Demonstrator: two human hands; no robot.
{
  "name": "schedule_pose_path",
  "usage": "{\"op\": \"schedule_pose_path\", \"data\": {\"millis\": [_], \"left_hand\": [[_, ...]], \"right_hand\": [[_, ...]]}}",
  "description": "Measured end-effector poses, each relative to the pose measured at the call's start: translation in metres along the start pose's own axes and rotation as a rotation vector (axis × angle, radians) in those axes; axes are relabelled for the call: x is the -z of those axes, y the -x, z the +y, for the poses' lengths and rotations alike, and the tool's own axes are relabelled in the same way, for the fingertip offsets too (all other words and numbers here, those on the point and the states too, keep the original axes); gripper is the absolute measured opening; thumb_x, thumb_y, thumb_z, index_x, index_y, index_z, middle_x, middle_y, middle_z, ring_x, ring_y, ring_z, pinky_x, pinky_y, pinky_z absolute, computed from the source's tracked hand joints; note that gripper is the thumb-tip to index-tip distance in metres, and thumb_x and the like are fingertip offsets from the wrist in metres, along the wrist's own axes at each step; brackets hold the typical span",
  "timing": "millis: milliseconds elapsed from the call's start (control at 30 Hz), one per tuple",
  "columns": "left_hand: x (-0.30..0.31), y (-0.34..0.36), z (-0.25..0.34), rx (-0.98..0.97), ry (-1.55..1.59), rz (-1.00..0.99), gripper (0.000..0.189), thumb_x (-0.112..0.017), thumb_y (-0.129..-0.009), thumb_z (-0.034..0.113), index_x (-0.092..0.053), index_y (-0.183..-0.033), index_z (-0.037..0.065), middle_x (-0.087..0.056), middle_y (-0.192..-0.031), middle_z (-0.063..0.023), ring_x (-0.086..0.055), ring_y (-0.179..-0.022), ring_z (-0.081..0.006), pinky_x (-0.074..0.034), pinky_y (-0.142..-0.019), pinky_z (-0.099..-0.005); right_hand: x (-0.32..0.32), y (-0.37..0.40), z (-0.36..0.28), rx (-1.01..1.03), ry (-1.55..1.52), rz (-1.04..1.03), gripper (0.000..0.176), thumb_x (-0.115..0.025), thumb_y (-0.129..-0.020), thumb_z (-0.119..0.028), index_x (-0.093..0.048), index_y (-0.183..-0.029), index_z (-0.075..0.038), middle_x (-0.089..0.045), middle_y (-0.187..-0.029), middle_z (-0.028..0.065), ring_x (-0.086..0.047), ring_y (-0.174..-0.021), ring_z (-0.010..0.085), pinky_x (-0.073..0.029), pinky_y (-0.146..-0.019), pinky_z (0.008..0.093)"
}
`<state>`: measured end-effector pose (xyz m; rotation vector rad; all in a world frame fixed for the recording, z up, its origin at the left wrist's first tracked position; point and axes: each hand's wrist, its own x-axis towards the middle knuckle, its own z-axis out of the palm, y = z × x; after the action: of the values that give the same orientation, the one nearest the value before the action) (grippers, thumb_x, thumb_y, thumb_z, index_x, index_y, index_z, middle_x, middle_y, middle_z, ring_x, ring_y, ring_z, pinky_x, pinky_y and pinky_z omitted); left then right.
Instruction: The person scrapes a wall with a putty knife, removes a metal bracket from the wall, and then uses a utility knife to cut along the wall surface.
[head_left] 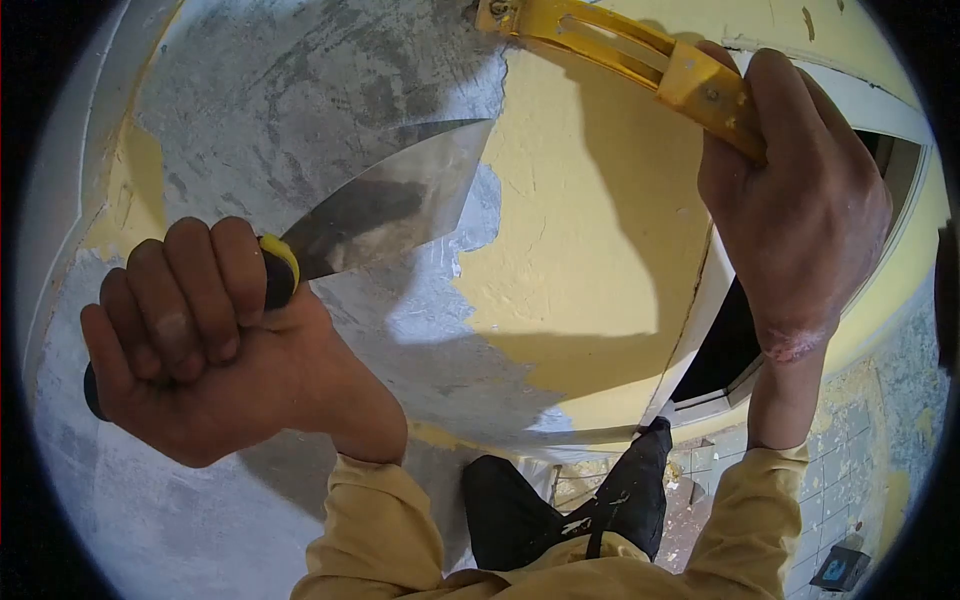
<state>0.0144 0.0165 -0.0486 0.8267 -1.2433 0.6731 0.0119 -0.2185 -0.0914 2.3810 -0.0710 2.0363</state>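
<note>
My left hand point(195, 330) is wrapped round the black and yellow handle of a wide metal putty knife point(390, 205). The blade points up and to the right, in front of the wall where grey surface meets yellow paint. In my right hand point(805, 180) is the yellow handle of a scraper point(650, 65). Its head end lies at the top of the view, over the grey and yellow border. Whether either tool touches the wall cannot be made out.
Yellow paint point(570, 200) with a ragged edge borders the bare grey wall point(260, 110). A dark opening with a pale frame point(700, 405) is at the right. Paint flakes lie on the tiled floor point(820, 480), with a small dark box point(840, 568) at lower right.
</note>
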Motion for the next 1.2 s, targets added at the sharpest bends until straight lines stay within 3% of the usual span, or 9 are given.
{"op": "schedule_pose_path", "data": {"millis": [167,367,467,533,867,933,1200], "left_hand": [[-0.002,0.001,0.001,0.007,-0.037,-0.011,0.038,-0.045,-0.077,0.011,-0.019,-0.05,0.019,-0.023,-0.044,0.002,-0.018,-0.039,-0.0084,-0.02,-0.042,-0.0235],[-0.003,-0.003,0.004,-0.044,-0.053,0.041,0.039,-0.045,-0.077,0.012,-0.019,-0.049,0.019,-0.021,-0.043,0.0021,-0.017,-0.039,-0.0084,-0.019,-0.042,-0.0234],[-0.002,-0.005,0.003,-0.035,-0.022,-0.01,0.038,-0.044,-0.078,0.013,-0.02,-0.049,0.019,-0.021,-0.043,0.0021,-0.017,-0.039,-0.0082,-0.019,-0.041,-0.023],[-0.002,-0.006,0.001,0.032,-0.023,-0.096,0.038,-0.043,-0.078,0.013,-0.02,-0.049,0.019,-0.021,-0.043,0.002,-0.018,-0.039,-0.0081,-0.019,-0.041,-0.0226],[0.01,-0.032,0.005,0.131,0.038,-0.27,0.034,-0.039,-0.08,0.011,-0.023,-0.051,0.02,-0.021,-0.045,0.0026,-0.016,-0.04,-0.0082,-0.018,-0.04,-0.0227],[0.011,-0.039,0.008,0.12,-0.088,-0.299,0.035,-0.048,-0.082,0.014,-0.035,-0.049,0.017,-0.038,-0.047,0.0008,-0.033,-0.039,-0.0096,-0.03,-0.04,-0.0212],[0.025,-0.027,-0.003,0.118,-0.042,-0.312,0.027,-0.046,-0.085,0.016,-0.045,-0.058,0.012,-0.038,-0.048,0.0017,-0.034,-0.039,-0.0096,-0.031,-0.04,-0.0221]], "right_hand": [[-0.002,0.002,0.001,0.026,-0.019,0.046,0.019,-0.064,-0.066,-0.009,-0.053,-0.081,-0.009,-0.057,-0.068,0.0053,-0.057,-0.056,0.0255,-0.044,-0.047,0.0338],[0.001,0.003,0.001,0.01,0.054,-0.039,0.018,-0.064,-0.067,-0.01,-0.052,-0.08,-0.009,-0.055,-0.068,0.0058,-0.056,-0.056,0.0272,-0.043,-0.047,0.0349],[0.0,0.003,-0.002,-0.057,0.038,-0.057,0.018,-0.064,-0.067,-0.011,-0.05,-0.077,-0.009,-0.054,-0.067,0.0061,-0.055,-0.055,0.0274,-0.043,-0.047,0.035],[0.001,0.002,-0.002,0.03,-0.012,0.021,0.019,-0.064,-0.067,-0.011,-0.048,-0.076,-0.009,-0.054,-0.067,0.006,-0.055,-0.055,0.0272,-0.043,-0.046,0.035],[0.006,0.006,-0.005,-0.014,0.005,-0.082,0.019,-0.064,-0.067,-0.011,-0.048,-0.078,-0.009,-0.055,-0.068,0.005,-0.055,-0.054,0.026,-0.043,-0.046,0.0343],[0.003,0.005,-0.003,0.002,-0.027,-0.002,0.019,-0.064,-0.068,-0.011,-0.047,-0.075,-0.008,-0.053,-0.066,0.0055,-0.054,-0.053,0.0267,-0.043,-0.045,0.0343],[0.002,0.005,-0.002,0.012,-0.088,0.045,0.018,-0.063,-0.068,-0.012,-0.046,-0.072,-0.009,-0.052,-0.064,0.006,-0.052,-0.05,0.028,-0.042,-0.045,0.0345]]}}
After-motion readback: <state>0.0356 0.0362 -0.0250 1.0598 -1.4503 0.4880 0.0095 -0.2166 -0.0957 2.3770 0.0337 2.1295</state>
